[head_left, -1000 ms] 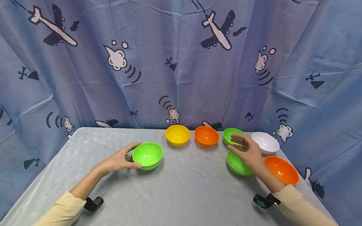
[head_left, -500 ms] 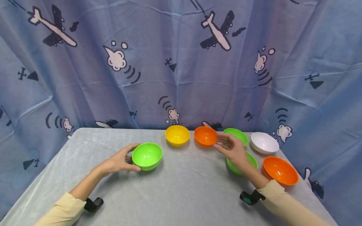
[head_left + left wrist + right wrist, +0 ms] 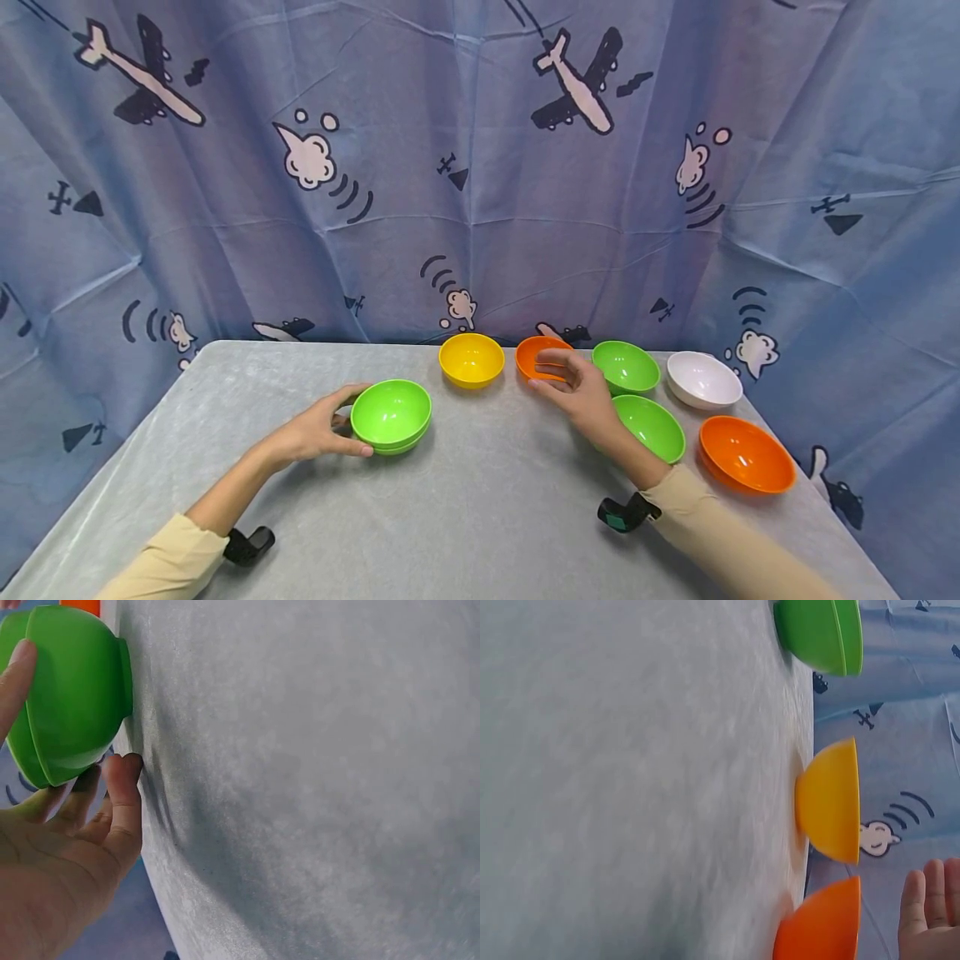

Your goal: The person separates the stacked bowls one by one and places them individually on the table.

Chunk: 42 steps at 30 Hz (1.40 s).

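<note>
Two nested green bowls (image 3: 392, 412) stand on the table, left of centre in the head view. My left hand (image 3: 318, 429) holds them from the left, its thumb at the near side and fingers round the back. The left wrist view shows the thumb against the upper green bowl (image 3: 16, 731). My right hand (image 3: 588, 404) is in the air, fingers loosely extended, overlapping the small orange bowl (image 3: 527, 358) in the head view. Nothing is in its grasp. Part of that orange bowl is hidden by the fingers. A yellow bowl (image 3: 471, 361) sits to its left.
Right of the small orange bowl are a green bowl (image 3: 626, 367) and a white bowl (image 3: 703, 380) at the back. Nearer stand another green bowl (image 3: 654, 429), partly behind the right forearm, and a larger orange bowl (image 3: 747, 454). A patterned curtain (image 3: 390, 167) hangs behind the grey table (image 3: 450, 533).
My right hand has moved left, from over the green bowls at the right to in front of the small orange bowl. The left hand and its green bowls have stayed in place.
</note>
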Available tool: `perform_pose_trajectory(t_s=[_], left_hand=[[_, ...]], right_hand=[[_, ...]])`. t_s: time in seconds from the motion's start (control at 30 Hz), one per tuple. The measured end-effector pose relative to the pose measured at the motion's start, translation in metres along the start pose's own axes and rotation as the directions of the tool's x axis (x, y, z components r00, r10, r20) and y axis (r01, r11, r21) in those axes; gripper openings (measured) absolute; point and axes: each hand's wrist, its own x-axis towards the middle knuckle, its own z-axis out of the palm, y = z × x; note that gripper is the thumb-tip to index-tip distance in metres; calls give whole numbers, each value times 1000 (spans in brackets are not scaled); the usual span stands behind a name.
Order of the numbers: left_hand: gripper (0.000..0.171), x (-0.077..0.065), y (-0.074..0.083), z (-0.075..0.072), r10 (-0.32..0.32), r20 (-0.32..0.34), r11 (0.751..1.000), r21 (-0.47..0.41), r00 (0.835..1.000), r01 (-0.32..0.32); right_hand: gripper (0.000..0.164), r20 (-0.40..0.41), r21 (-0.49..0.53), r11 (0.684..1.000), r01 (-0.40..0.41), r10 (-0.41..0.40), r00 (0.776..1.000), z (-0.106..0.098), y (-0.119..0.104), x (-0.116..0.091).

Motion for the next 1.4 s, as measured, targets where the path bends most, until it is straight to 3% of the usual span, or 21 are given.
perform_pose_trajectory(t_s=[0.37, 0.73, 1.07, 1.4], left_hand=[[96, 0, -1, 0, 9, 5, 1000, -23, 1000, -9], [96, -1, -2, -1, 10, -2, 1000, 8, 1000, -10], [95, 1, -1, -1, 6, 7, 1000, -3, 1000, -6], [95, 1, -3, -2, 8, 11, 1000, -1, 1000, -8]], right_hand=[[49, 38, 40, 997, -63, 61, 997, 32, 0, 11], [51, 128, 80, 995, -63, 52, 990, 66, 0, 19], [58, 210, 126, 978, -167, 138, 968, 93, -1, 22], [67, 296, 100, 980, -174, 138, 945, 118, 4, 21]])
